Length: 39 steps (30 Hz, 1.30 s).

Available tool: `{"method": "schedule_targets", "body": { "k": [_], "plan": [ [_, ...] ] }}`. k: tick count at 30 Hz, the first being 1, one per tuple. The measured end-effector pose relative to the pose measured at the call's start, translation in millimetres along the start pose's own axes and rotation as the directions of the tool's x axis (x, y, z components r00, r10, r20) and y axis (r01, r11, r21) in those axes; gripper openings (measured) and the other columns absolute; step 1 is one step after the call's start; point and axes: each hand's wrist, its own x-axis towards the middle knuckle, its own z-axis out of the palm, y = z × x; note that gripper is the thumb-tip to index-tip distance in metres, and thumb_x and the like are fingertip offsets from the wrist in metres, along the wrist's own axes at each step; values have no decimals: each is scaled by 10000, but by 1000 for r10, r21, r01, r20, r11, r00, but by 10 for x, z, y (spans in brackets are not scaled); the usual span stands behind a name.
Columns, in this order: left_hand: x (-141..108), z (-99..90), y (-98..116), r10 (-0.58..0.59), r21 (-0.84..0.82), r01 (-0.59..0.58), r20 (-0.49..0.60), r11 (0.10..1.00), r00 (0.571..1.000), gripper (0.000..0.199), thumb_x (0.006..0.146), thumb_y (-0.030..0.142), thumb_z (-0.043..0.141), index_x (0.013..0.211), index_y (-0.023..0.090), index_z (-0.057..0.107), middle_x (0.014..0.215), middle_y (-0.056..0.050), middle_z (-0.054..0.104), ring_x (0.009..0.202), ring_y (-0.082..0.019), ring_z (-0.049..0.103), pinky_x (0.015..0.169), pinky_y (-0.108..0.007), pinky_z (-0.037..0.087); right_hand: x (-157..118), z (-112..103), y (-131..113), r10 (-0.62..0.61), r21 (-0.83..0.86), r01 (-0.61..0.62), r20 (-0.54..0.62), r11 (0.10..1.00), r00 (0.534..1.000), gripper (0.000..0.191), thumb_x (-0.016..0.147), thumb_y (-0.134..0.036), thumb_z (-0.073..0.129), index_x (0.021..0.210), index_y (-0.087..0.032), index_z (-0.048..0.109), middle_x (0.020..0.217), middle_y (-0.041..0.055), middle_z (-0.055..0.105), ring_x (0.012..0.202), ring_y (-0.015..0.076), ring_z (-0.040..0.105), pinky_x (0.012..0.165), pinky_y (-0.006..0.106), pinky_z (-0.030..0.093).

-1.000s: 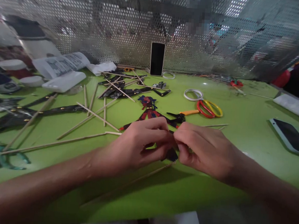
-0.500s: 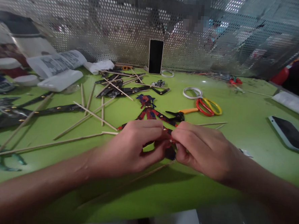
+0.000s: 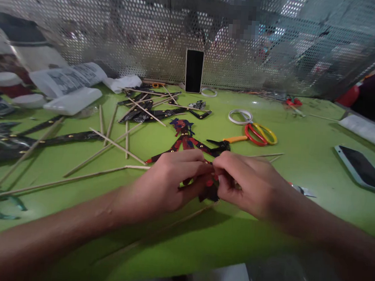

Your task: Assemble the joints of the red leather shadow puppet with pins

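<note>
A flat jointed puppet (image 3: 187, 142) in red, blue and black, with small gold fasteners at its joints, lies on the green table with its head pointing away from me. My left hand (image 3: 175, 176) is closed on the puppet's lower part, thumb below and fingers above. Close against it, my right hand (image 3: 248, 182) pinches the same part, its fingertips meeting the left ones. The fingers hide the exact spot they grip. A thin stick (image 3: 166, 222) runs from below the puppet toward the front edge.
Black jointed puppets (image 3: 141, 112) and loose wooden sticks (image 3: 111, 143) spread over the left side. Scissors (image 3: 257, 134), an orange-handled tool (image 3: 235, 139) and a white ring (image 3: 230, 114) lie beyond my right hand. One phone (image 3: 194, 71) leans on the mesh; another phone (image 3: 360, 166) lies right.
My right fingers have shifted slightly left and curled in closer against the left fingertips. The puppet's lower part has turned a little under them. Both hands keep their grip.
</note>
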Motion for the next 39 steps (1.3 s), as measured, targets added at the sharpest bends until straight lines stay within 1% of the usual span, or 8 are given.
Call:
{"method": "schedule_targets", "body": {
  "k": [3, 6, 11, 17, 23, 28, 33, 39],
  "plan": [
    [14, 4, -3, 4, 3, -4, -7, 1000, 1000, 147, 953, 103, 569, 863, 114, 686, 827, -75, 656, 711, -132, 583, 620, -245, 463, -4, 16, 23, 70, 121, -70, 9, 990, 998, 62, 895, -126, 543, 891, -188, 548, 686, -23, 580, 565, 101, 516, 528, 218, 374],
    [24, -1, -15, 13, 11, -13, 6, 1000, 1000, 166, 959, 106, 555, 854, 106, 683, 837, -84, 657, 717, -137, 594, 629, -248, 472, -8, 19, 20, 87, 124, -88, 17, 988, 996, 62, 895, -122, 548, 894, -184, 552, 677, -29, 573, 557, 96, 516, 526, 213, 375],
    [36, -24, -23, -11, 34, 8, 72, 999, 997, 191, 968, 117, 518, 817, 118, 635, 797, -63, 620, 703, -141, 564, 635, -259, 471, -4, 10, -18, -36, -74, 38, 26, 997, 999, 143, 969, -146, 464, 906, -125, 591, 736, 38, 593, 621, 152, 554, 570, 277, 405],
    [69, -63, 11, -73, 88, 61, 150, 994, 986, 178, 959, 96, 486, 807, 136, 570, 785, -41, 580, 683, -137, 514, 613, -256, 428, 18, 8, -11, -153, -183, 155, 26, 971, 988, 222, 992, -138, 427, 876, -93, 612, 758, 76, 599, 634, 169, 550, 588, 299, 412],
    [45, -24, -55, 14, 34, -18, 120, 999, 993, 191, 967, 102, 494, 826, 119, 623, 818, -63, 621, 736, -143, 578, 658, -245, 476, 25, 56, 41, 3, 64, -4, 16, 998, 1000, 97, 909, -112, 499, 893, -124, 594, 697, -2, 570, 580, 110, 506, 540, 232, 373],
    [42, -22, -41, -99, 76, 91, 109, 993, 989, 116, 917, 88, 550, 843, 130, 629, 829, -34, 620, 698, -114, 543, 627, -228, 435, 41, 65, 106, 110, 268, -131, 91, 954, 990, 92, 838, -73, 563, 878, -154, 579, 680, -43, 581, 567, 71, 509, 541, 180, 363],
    [77, -73, 44, -223, 28, 221, 50, 975, 974, 92, 845, 42, 606, 812, 126, 622, 761, 13, 576, 653, -80, 475, 579, -197, 368, 43, 105, 143, 128, 261, -148, 89, 954, 988, 44, 842, -105, 562, 853, -148, 563, 675, -25, 593, 561, 82, 500, 533, 198, 350],
    [85, -42, 60, -238, -16, 238, -26, 971, 971, 101, 853, 54, 606, 800, 114, 669, 728, 9, 611, 646, -76, 493, 581, -187, 379, -6, 247, 112, 141, 156, -140, 8, 978, 990, 61, 860, -149, 563, 920, -161, 557, 692, -21, 608, 564, 96, 500, 532, 217, 321]
  ]
}}
